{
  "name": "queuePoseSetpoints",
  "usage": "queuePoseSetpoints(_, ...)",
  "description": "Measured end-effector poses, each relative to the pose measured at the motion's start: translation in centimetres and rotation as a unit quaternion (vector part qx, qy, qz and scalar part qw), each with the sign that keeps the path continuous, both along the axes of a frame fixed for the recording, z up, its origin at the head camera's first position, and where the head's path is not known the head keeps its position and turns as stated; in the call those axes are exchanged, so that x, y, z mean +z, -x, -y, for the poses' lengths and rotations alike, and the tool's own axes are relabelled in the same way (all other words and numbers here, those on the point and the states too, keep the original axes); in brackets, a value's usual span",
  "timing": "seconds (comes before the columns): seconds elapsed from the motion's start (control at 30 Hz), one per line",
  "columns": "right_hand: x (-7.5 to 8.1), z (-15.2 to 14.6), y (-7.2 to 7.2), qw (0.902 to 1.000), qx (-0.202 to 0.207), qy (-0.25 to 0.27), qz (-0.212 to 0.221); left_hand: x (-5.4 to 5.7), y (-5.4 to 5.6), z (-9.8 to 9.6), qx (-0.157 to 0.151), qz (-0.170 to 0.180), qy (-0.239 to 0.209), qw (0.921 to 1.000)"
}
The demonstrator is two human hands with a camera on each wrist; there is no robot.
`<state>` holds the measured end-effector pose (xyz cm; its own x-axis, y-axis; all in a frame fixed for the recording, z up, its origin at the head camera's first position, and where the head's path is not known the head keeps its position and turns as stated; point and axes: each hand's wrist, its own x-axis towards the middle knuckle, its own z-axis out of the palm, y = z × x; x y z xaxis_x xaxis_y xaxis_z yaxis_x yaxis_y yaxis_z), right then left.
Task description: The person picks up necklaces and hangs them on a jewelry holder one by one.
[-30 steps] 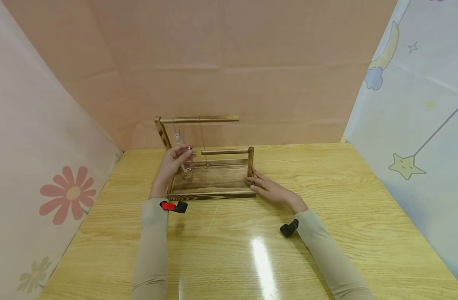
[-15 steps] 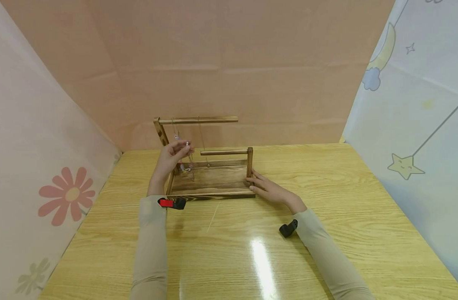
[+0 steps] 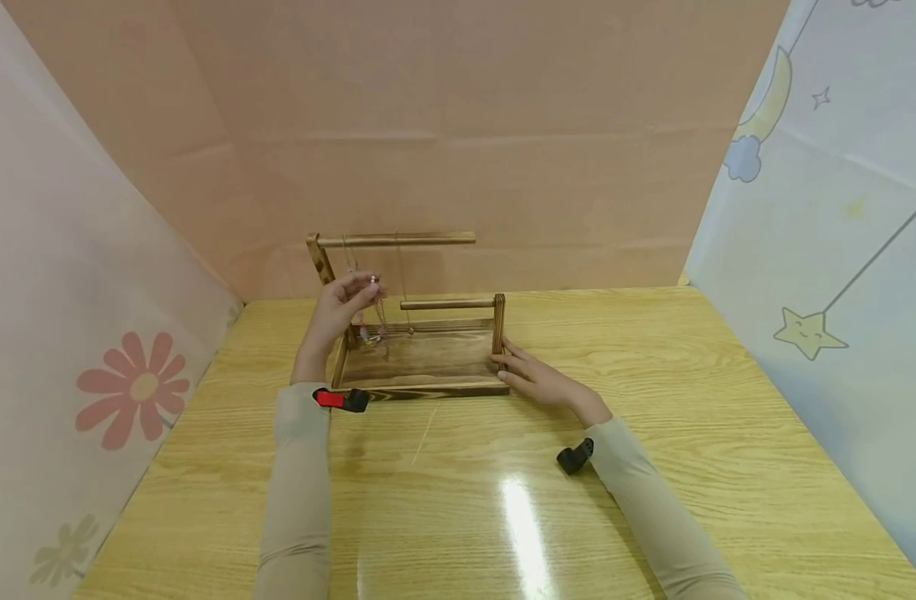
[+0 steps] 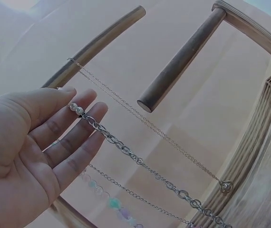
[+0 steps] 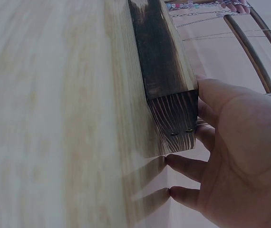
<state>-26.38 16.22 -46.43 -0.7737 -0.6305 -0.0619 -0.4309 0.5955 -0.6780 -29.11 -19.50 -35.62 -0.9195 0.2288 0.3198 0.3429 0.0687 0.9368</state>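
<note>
A wooden jewelry stand with a tray base, a tall bar and a lower bar stands on the table. My left hand is at its left side, below the tall bar. Thumb and fingers pinch the pearl-beaded end of a silver chain necklace, which hangs down towards the tray. Behind that hand, a necklace with colored beads hangs from the tall bar. Farther right on it hangs a thin pendant necklace. My right hand holds the stand's right end around the lower corner, its fingers partly hidden by the wood.
The lower bar ends just right of the left hand. Wood-grain table surrounds the stand. An orange backdrop rises close behind, with patterned cloth walls on both sides.
My left hand has risen slightly and moved a little away from me with the pinched necklace, which hangs more to the right of the hand. The right hand stays in place.
</note>
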Motion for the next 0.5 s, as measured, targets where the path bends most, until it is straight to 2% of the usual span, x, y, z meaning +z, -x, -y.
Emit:
queuePoseSetpoints(0.3,-0.24,-0.08,0.19,0.9999,0.0,-0.008,-0.006,0.21,0.37,-0.22,0.006,-0.007,0.008,0.9999)
queuePoseSetpoints(0.5,-0.19,-0.12,0.11,1.0,-0.002,-0.007,-0.003,0.57,0.55,-0.36,-0.007,-0.01,0.007,0.9999)
